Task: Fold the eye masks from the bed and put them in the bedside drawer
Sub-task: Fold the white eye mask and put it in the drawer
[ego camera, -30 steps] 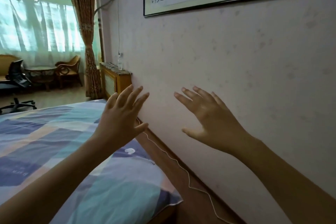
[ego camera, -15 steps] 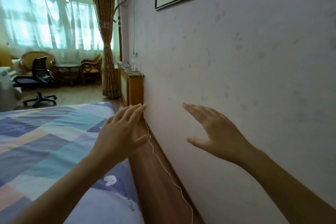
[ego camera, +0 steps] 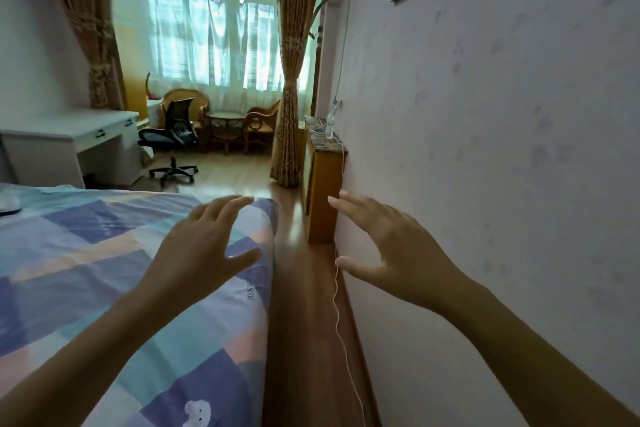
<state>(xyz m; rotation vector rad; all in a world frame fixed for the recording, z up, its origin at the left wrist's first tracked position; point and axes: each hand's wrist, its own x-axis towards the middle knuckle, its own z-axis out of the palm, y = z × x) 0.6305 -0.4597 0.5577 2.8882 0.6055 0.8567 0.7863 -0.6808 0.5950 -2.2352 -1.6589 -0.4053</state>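
Note:
My left hand (ego camera: 204,246) hovers over the right edge of the bed (ego camera: 86,253), fingers spread and empty. My right hand (ego camera: 388,250) is raised beside the wall, also spread and empty, just in front of a wooden bedside cabinet (ego camera: 322,191) standing against the wall. The bed carries a checked cover in blue, purple and pink. No eye mask is clearly visible; a pale object (ego camera: 8,204) lies at the bed's far left edge, too cut off to identify. No drawer front shows from this angle.
A narrow strip of wooden floor (ego camera: 298,322) runs between bed and wall (ego camera: 485,184), with a thin white cable (ego camera: 341,322) along it. A bottle (ego camera: 330,121) stands on the cabinet. Beyond are a white desk (ego camera: 69,139), an office chair (ego camera: 171,139), wicker chairs and curtains.
The view has swung left and down from the wall toward the room, bringing the floor gap, desk and cabinet into sight. Both hands stay raised, spread and empty.

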